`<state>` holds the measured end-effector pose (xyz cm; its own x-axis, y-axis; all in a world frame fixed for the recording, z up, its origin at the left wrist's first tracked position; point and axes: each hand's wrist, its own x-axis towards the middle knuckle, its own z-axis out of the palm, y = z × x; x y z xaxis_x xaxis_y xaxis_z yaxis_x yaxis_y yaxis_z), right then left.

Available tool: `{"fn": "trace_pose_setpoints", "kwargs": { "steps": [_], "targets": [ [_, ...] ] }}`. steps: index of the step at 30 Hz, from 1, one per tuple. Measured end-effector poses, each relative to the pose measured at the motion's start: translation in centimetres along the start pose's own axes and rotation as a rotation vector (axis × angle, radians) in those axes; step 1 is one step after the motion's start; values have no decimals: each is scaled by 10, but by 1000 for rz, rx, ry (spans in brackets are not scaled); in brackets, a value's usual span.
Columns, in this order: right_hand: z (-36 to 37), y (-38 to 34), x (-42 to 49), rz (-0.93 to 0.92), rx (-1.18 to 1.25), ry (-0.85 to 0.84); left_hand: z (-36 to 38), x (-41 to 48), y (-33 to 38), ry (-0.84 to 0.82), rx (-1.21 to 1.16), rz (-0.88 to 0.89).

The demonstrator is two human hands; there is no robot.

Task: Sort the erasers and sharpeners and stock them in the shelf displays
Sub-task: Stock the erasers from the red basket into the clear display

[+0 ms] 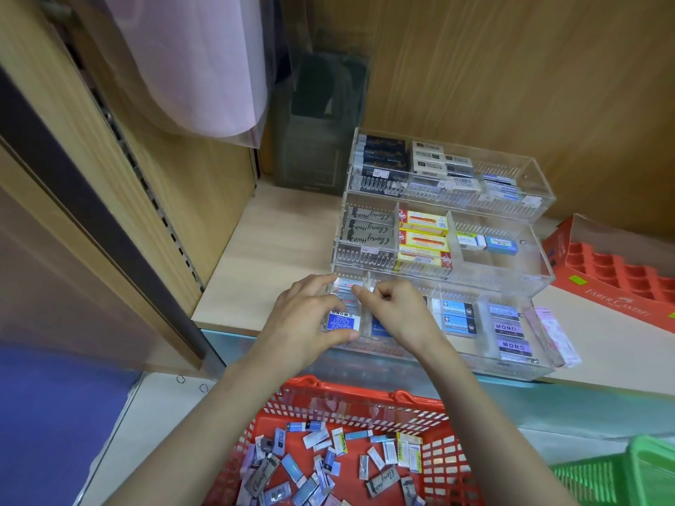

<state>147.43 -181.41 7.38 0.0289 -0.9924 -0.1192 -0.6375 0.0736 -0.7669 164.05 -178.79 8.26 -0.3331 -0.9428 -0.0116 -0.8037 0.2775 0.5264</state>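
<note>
Currently: both hands at the front-left slots of the display (540, 370), seating erasers.

Left hand (310, 315) is spread over the leftmost slot, thumb at the near edge of the blue Mono eraser (341, 321), fingers touching the stack behind it; it braces more than it clamps. Right hand (398, 312) sits just right of the divider (366, 286), fingertips pinched together near the divider's top (cannot tell if anything is between them, too small to see). The eraser lies flat, long axis left-right, directly under the left hand, so that hand is nearer. Both forearms reach forward and down over the basket (365, 403), wrists low and palms down. Unsorted stock lies loose in the basket, well apart from the hands. My guess for the next move: push the eraser back flush.
</note>
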Motion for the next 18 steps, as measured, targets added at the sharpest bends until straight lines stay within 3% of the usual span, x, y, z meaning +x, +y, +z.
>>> {"fn": "trace_pose_setpoints", "kwargs": {
  "steps": [11, 18],
  "targets": [
    [-4, 0, -4, 37, 66, -51, 3, 2, 7, 17, 35, 3],
    [-11, 2, -18, 30, 14, 54, 4, -3, 10, 41, 97, 15]
  ]
}}
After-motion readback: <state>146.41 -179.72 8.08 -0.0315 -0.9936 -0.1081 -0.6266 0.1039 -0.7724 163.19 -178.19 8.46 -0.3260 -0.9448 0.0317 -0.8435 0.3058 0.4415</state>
